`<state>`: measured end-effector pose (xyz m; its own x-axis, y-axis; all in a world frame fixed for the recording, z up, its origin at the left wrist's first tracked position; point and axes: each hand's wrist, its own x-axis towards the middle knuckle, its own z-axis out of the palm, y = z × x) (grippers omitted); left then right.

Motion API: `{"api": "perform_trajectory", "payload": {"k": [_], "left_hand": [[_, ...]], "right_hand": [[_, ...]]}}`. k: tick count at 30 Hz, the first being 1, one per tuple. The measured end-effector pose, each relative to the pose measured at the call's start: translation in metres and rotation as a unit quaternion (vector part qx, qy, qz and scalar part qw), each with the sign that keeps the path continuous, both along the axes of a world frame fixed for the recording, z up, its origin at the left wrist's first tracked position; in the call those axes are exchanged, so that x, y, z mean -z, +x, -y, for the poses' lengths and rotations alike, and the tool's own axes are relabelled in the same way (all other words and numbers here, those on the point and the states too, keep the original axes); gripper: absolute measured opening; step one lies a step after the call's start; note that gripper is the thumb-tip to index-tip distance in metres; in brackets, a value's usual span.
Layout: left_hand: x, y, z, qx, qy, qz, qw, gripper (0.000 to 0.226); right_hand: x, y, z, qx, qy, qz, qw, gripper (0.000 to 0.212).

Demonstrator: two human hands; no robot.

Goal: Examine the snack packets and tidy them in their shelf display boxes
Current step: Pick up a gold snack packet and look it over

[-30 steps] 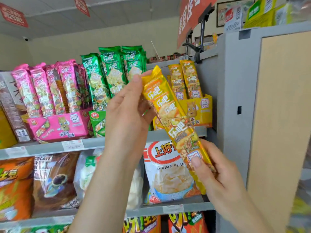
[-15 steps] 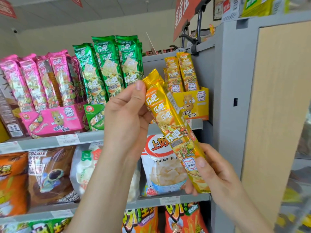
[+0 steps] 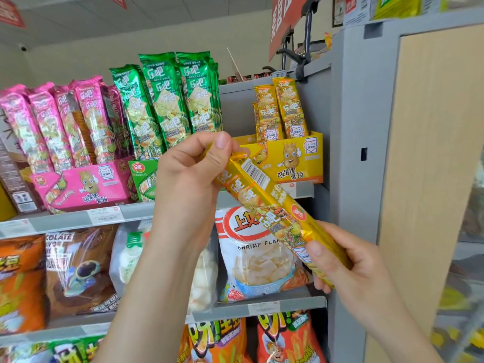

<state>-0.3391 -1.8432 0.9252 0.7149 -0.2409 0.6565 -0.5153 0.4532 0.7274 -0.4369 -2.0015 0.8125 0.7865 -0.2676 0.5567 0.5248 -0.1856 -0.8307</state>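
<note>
On the left of the grey metal shelf (image 3: 65,221), long glossy pink foil snack packets (image 3: 55,127) stand upright in a pink cardboard display box (image 3: 86,187). Just beside them, tall green foil snack packets (image 3: 167,100) stand in a green cardboard display box (image 3: 142,179), partly hidden by the left hand (image 3: 188,176). That hand pinches the upper end of a long yellow foil snack packet (image 3: 264,203) between thumb and curled fingers. The packet slants down to the right in front of the shelves, its barcode showing near the top. Behind it, a white shrimp flakes bag (image 3: 256,258) sits on the lower shelf. Above, a few matching yellow packets (image 3: 282,111) stand in a yellow cardboard display box (image 3: 288,158). The right hand (image 3: 351,268) grips the packet's lower end, thumb on its front, near the grey shelf side panel (image 3: 353,127).
</note>
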Motion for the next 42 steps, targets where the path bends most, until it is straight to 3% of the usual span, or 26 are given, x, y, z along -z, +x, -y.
{"api": "perform_trajectory", "payload": {"k": [4,7,15,21,25,28,30,33,36,39,42], "left_hand": [[0.000,-0.002,0.005,-0.019,0.018,0.010,1.000,0.017],[0.004,0.000,0.009,-0.063,0.050,0.049,0.996,0.012],[0.016,0.003,0.022,-0.030,-0.037,-0.063,0.997,0.065],[0.040,-0.008,0.029,0.054,0.029,-0.053,0.997,0.031],[0.056,-0.017,0.032,0.082,0.085,-0.053,0.992,0.030],[0.058,-0.017,0.029,0.073,0.087,-0.047,0.992,0.028],[0.053,-0.013,0.025,0.088,0.065,-0.051,0.993,0.029],[0.045,-0.007,0.019,0.140,0.015,-0.067,0.988,0.041],[0.047,-0.007,0.019,0.183,0.008,-0.074,0.980,0.041],[0.051,-0.007,0.021,0.151,0.021,-0.092,0.984,0.036],[0.054,-0.008,0.023,0.056,0.090,-0.038,0.994,0.038]], "right_hand": [[0.002,-0.003,-0.001,-0.008,0.031,0.004,0.999,0.023],[0.003,-0.004,-0.005,0.033,0.007,0.010,0.999,0.028],[0.005,-0.002,-0.020,0.080,0.002,0.041,0.996,0.031],[0.002,0.004,-0.023,0.103,0.009,0.056,0.993,0.032],[-0.003,0.008,-0.026,0.109,0.004,0.049,0.993,0.033],[-0.006,0.008,-0.024,0.060,0.012,0.037,0.997,0.032],[-0.004,0.008,-0.018,0.008,0.051,-0.010,0.999,0.042],[-0.005,0.004,-0.008,-0.173,0.150,-0.107,0.968,0.060],[-0.009,0.003,-0.008,-0.260,0.171,-0.086,0.946,0.054],[-0.008,0.007,-0.013,-0.158,0.129,-0.047,0.978,0.039],[-0.004,0.009,-0.019,0.029,0.015,-0.008,0.999,0.031]]}}
